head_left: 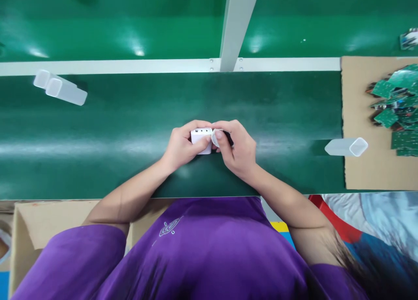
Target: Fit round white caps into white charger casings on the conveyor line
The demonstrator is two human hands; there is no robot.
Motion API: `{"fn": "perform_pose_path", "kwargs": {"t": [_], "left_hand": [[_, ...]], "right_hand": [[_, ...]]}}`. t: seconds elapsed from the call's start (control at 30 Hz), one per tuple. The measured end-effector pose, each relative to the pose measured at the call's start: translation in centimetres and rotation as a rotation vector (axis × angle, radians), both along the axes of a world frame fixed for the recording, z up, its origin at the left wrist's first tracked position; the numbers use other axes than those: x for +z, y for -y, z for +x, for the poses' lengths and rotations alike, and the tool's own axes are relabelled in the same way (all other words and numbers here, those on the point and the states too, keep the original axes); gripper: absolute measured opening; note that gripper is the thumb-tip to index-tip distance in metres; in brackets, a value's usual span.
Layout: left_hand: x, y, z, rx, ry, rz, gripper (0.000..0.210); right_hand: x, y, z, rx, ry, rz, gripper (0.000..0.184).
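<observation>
My left hand [181,145] is closed around a small white plastic casing [201,139], with its thumb on the near face. Small dark openings run along the casing's upper edge. Just to the right, my right hand [240,147] pinches a small whitish piece [216,138] between thumb and fingers, up against the casing's right end. Something dark shows behind the right fingers. The fingers hide most of the whitish piece, so its kind is unclear. Both hands are above the green work surface, close to its middle.
Two translucent white square tubes [67,91] lie at the left. A similar white tube [346,147] lies at the right, overlapping a cardboard sheet [362,173] with several green circuit boards [387,117]. A white metal frame [130,66] runs along the back. An open cardboard box [52,213] stands below left.
</observation>
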State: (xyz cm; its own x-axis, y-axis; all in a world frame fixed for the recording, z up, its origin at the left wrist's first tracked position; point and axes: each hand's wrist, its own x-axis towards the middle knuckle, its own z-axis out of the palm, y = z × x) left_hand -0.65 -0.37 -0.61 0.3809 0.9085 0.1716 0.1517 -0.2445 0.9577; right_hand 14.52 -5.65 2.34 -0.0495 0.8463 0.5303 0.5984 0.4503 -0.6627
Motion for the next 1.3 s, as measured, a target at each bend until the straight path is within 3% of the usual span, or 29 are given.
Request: {"fn": "perform_pose_path", "kwargs": {"t": [0.33, 0.67, 0.9, 1.07, 1.3], "left_hand": [[-0.2, 0.6, 0.2, -0.021, -0.08, 0.244, 0.025], [-0.6, 2.0, 0.4, 0.003, -0.137, 0.263, 0.018], [-1.2, 2.4, 0.8, 0.077, -0.09, 0.404, 0.016], [-1.2, 2.4, 0.9, 0.106, -0.074, 0.322, 0.021], [0.2, 1.8, 0.7, 0.014, 0.126, 0.025, 0.037]], "right_hand": [[-0.9, 0.0, -0.2, -0.089, 0.062, 0.123, 0.013], [-1.6, 0.0, -0.5, -0.119, 0.012, 0.176, 0.012], [-1.9, 0.1, -1.0, -0.162, 0.064, 0.213, 0.013], [-2.0, -0.1, -1.2, -0.133, 0.016, 0.168, 0.014], [-1.0, -0.7, -0.9, -0.141, -0.118, 0.049, 0.019]]}}
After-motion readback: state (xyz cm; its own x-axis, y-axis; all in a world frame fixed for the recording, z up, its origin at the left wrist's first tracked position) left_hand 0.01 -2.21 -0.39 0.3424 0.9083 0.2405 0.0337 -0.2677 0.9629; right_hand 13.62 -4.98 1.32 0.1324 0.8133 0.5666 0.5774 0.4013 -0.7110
